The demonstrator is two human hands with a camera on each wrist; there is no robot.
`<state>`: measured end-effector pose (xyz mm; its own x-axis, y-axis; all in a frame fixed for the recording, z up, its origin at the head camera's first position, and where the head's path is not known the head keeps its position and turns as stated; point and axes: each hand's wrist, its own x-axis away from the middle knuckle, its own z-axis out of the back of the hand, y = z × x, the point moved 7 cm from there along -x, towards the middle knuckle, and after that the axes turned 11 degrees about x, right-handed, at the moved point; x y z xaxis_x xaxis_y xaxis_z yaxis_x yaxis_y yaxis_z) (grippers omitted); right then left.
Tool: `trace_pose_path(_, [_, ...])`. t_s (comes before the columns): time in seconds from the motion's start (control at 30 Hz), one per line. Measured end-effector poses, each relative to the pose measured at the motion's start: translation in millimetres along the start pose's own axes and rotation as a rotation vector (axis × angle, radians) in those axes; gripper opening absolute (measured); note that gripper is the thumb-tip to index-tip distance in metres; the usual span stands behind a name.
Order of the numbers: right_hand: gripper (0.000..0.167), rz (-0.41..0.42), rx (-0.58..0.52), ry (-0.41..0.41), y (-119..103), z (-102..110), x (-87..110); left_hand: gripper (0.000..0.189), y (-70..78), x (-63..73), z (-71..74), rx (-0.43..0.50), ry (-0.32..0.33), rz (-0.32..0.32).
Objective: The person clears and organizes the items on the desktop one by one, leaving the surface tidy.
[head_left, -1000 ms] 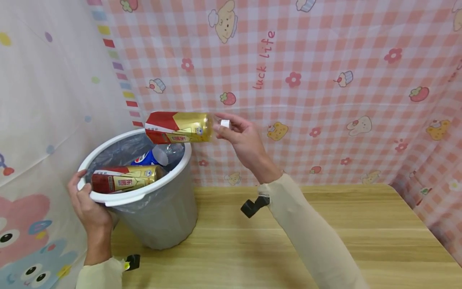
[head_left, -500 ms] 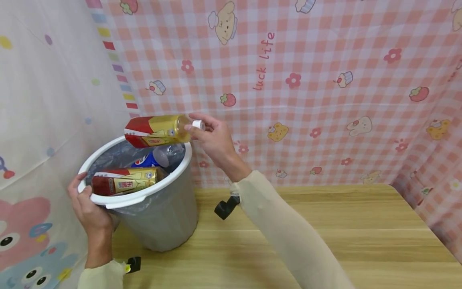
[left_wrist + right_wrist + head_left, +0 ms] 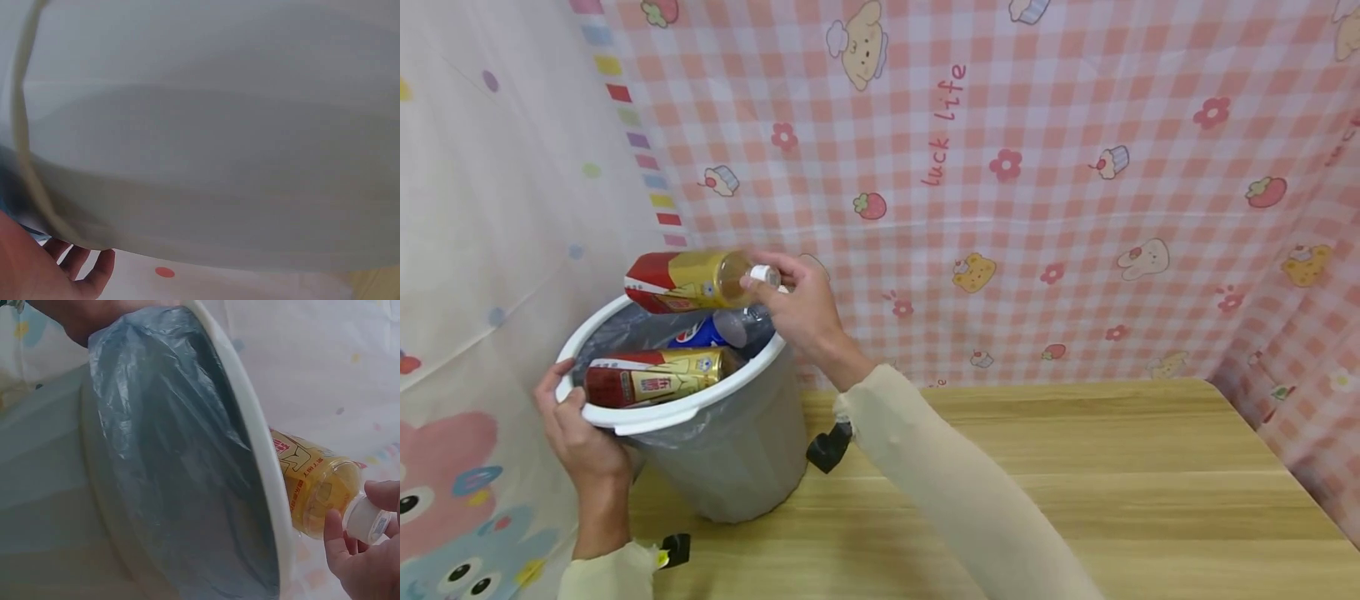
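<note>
My right hand (image 3: 808, 312) pinches a red and gold plastic bottle (image 3: 681, 279) by its neck, near the white cap (image 3: 367, 519). The bottle lies sideways above the far part of a grey trash bin (image 3: 737, 467). With curled fingers, my left hand (image 3: 583, 437) grips the bin's white rim (image 3: 647, 417) at its left side. Inside the bin lie a similar red and gold bottle (image 3: 658, 377) and a clear bottle with a blue label (image 3: 707, 332). In the left wrist view, the bin's grey wall (image 3: 219, 144) fills most of the picture above the left fingers (image 3: 100, 272).
The bin stands on a wood-grain table (image 3: 1037, 483), near its left side. A pink checked cloth (image 3: 1075, 208) hangs behind, and a white patterned cloth (image 3: 490, 208) hangs at the left. A plastic liner (image 3: 169, 444) folds over the bin's edge.
My right hand has moved left and slightly down, carrying the bottle from beside the bin's right edge to over its opening. The left hand keeps its grip on the rim.
</note>
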<state>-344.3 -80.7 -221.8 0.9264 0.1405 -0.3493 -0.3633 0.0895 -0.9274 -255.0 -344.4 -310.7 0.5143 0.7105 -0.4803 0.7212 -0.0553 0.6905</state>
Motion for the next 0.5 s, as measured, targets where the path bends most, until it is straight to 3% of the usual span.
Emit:
trace_pose_path(0.27, [0.035, 0.058, 0.089, 0.029, -0.1, -11.4, -0.1, 0.041, 0.3, -0.1, 1.0, 0.019, 0.004, -0.003])
trace_pose_path(0.5, [0.04, 0.072, 0.067, 0.03, 0.1, -15.9, -1.0, 0.041, 0.6, 0.4, 0.1, 0.032, 0.005, -0.015])
